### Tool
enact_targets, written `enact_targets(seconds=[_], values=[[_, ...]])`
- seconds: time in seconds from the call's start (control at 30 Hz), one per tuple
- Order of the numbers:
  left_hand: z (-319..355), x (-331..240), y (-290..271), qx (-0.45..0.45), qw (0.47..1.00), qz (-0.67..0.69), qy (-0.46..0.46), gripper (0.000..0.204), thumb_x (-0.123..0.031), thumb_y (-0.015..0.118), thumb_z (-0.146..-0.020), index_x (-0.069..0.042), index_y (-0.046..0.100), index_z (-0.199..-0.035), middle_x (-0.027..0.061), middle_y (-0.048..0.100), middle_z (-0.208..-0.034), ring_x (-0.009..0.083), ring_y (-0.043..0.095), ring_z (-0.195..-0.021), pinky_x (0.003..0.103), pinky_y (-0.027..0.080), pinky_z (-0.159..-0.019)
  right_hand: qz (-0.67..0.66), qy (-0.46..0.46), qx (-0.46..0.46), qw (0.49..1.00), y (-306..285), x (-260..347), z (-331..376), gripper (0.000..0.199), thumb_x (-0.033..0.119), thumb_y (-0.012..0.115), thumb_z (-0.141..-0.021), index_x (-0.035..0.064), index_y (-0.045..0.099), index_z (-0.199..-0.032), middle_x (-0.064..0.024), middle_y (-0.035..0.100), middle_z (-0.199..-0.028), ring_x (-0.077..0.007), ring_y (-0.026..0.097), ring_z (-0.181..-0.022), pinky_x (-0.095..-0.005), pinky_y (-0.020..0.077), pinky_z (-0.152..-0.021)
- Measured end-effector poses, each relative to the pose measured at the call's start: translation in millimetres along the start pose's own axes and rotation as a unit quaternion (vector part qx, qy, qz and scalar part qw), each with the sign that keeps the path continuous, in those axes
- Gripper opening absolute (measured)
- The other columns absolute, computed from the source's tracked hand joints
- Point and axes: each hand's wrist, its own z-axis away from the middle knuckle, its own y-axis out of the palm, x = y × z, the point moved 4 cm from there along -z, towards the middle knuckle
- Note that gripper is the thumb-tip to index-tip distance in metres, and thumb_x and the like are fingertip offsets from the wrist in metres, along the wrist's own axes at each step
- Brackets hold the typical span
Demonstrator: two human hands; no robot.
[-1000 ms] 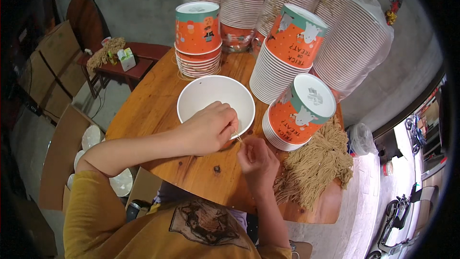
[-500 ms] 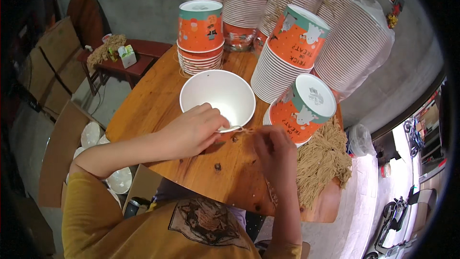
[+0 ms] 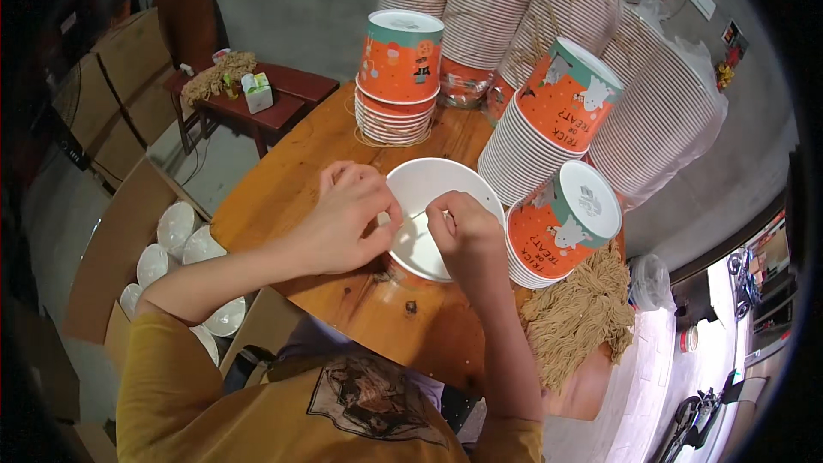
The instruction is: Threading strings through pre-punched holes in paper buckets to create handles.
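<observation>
A paper bucket (image 3: 446,173), white inside, stands mouth up on the wooden table, with a small dark hole near its right rim. My left hand (image 3: 356,219) is at the bucket's left rim, fingers curled in; what its fingertips hold is hidden. My right hand (image 3: 467,236) is closed in a pinch over the near right part of the mouth. A thin pale string (image 3: 418,213) shows faintly beside its fingertips. Right of the bucket, an upside-down stack of orange and green printed buckets (image 3: 557,227) touches a heap of tan strings (image 3: 579,317).
Further printed bucket stacks (image 3: 399,60) (image 3: 570,94) stand at the back of the table (image 3: 309,146), before tall plastic-wrapped stacks (image 3: 660,103). At left, an open carton (image 3: 111,244) holds several white buckets (image 3: 176,227). Behind it is a red bench (image 3: 296,86) bearing more string.
The view has shifted, and the bucket has turned so its hole moved from the far rim to the right. My right hand went from beside the near rim to over the mouth.
</observation>
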Motion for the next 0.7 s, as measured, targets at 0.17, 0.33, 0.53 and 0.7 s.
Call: enact_targets(seconds=[0.17,0.33,0.53,0.7], values=[[-0.8,0.1,10.2,-0.031,0.999,-0.003,-0.037,0.014,-0.022,0.066,-0.08,-0.009,0.064,-0.085,0.0069,0.056,-0.097,0.0286,0.044,-0.11,0.046,0.023,-0.101,-0.009,0.036,0.0,0.999,2.0,-2.5,-0.5,0.01,0.011,0.064,-0.085,0.0034,0.059,-0.082,-0.0143,0.063,-0.077,-0.0328,0.063,-0.067,-0.0411,0.0499,-0.06],[-0.5,0.9,10.9,-0.031,0.996,0.025,-0.083,0.014,-0.022,0.066,-0.08,-0.008,0.064,-0.081,0.0071,0.056,-0.097,0.0289,0.044,-0.108,0.046,0.024,-0.1,-0.094,0.065,0.003,0.994,1.0,-9.2,-1.3,0.008,0.009,0.063,-0.086,0.0009,0.062,-0.084,-0.0086,0.062,-0.075,-0.0183,0.058,-0.063,-0.0309,0.0471,-0.059],[1.3,1.8,9.2,-0.016,0.994,0.057,-0.096,0.013,-0.02,0.065,-0.081,-0.008,0.06,-0.08,0.0071,0.055,-0.094,0.0275,0.045,-0.107,0.043,0.026,-0.098,-0.279,0.086,0.083,0.953,-2.2,-7.2,1.7,0.009,0.009,0.061,-0.089,0.0009,0.062,-0.085,-0.0043,0.056,-0.069,-0.0086,0.05,-0.062,-0.0242,0.0425,-0.057],[2.0,-3.2,5.2,0.005,0.996,0.035,-0.088,0.012,-0.018,0.066,-0.083,-0.008,0.059,-0.085,0.005,0.053,-0.093,0.0244,0.048,-0.104,0.041,0.027,-0.097,-0.148,0.143,0.139,0.969,1.0,-0.3,4.0,0.007,0.013,0.063,-0.088,0.0095,0.059,-0.093,-0.0088,0.052,-0.055,-0.0182,0.056,-0.051,-0.03,0.0449,-0.052]])
